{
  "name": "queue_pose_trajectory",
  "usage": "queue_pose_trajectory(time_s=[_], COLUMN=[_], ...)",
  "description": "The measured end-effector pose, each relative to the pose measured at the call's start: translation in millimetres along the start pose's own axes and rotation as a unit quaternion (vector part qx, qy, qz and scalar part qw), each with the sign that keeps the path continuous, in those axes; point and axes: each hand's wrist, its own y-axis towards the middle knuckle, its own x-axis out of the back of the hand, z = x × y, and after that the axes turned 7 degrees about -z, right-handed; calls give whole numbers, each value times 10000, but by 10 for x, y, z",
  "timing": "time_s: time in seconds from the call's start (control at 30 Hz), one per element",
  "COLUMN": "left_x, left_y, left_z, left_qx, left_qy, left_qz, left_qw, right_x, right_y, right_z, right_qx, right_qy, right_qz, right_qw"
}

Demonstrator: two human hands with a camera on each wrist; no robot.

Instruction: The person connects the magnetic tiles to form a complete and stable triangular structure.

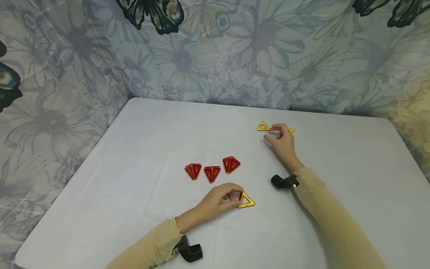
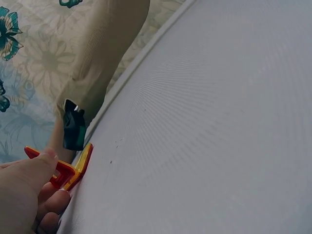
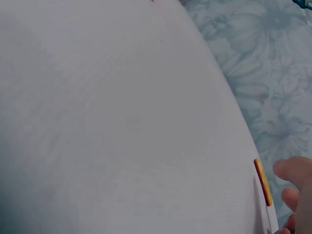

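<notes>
My left hand (image 1: 218, 201) pinches a red triangular frame tile (image 2: 63, 176), with a yellow triangular frame tile (image 1: 246, 205) against it at an angle, near the front middle of the table. At the back right, my right hand (image 1: 283, 144) reaches over yellow triangle tiles, thumb and fingers apart. One yellow triangle (image 1: 262, 129) shows left of its fingertips; a yellow corner (image 1: 291, 130) shows to their right, partly hidden. In the right wrist view a yellow tile (image 3: 263, 183) appears edge-on beside the thumb, with a gap between.
Red folded pieces made of triangles stand mid-table: a left one (image 1: 193, 171), a middle one (image 1: 212, 173) and a right one (image 1: 231, 164). The white table (image 1: 161, 127) ends at a flower-patterned backdrop (image 1: 215, 63). Black wrist cameras sit on both sleeves.
</notes>
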Motion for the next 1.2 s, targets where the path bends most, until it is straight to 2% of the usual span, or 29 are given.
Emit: queue_pose_trajectory(time_s=[0.03, 0.2, 0.27, 0.43, 0.57, 0.73, 0.93, 1.07, 1.2], left_x=[1, 91, 96, 18, 25, 19, 16, 17, 11], left_y=[4, 45, 49, 34, 20, -10, -13, -10, -10], left_z=[-14, -259, -254, -37, -30, -32, -49, -63, -67], left_qx=[10, 63, 77, 105, 116, 138, 180, 187, 198], left_qy=[-13, 5, 8, 1, 26, 9, -7, 9, 11], left_qz=[-5, -7, 1, 15, 32, 98, 83, 87, 70], left_qw=[10000, 10000, 10000, 9999, 9999, 9999, 9998, 9998, 9998], right_x=[-12, -130, -188, -273, -310, -327, -325, -299, -267], right_y=[15, 91, 128, 180, 173, 157, 234, 258, 253], right_z=[-5, 6, 45, 146, 186, 215, 261, 252, 242], right_qx=[-57, -542, -701, -877, -966, -1398, -1982, -1940, -1707], right_qy=[-43, -177, -361, -1280, -1785, -1908, -1989, -2131, -2085], right_qz=[-55, -302, -318, -269, -41, 183, 539, 731, 802], right_qw=[10000, 9979, 9964, 9875, 9792, 9714, 9582, 9548, 9597])
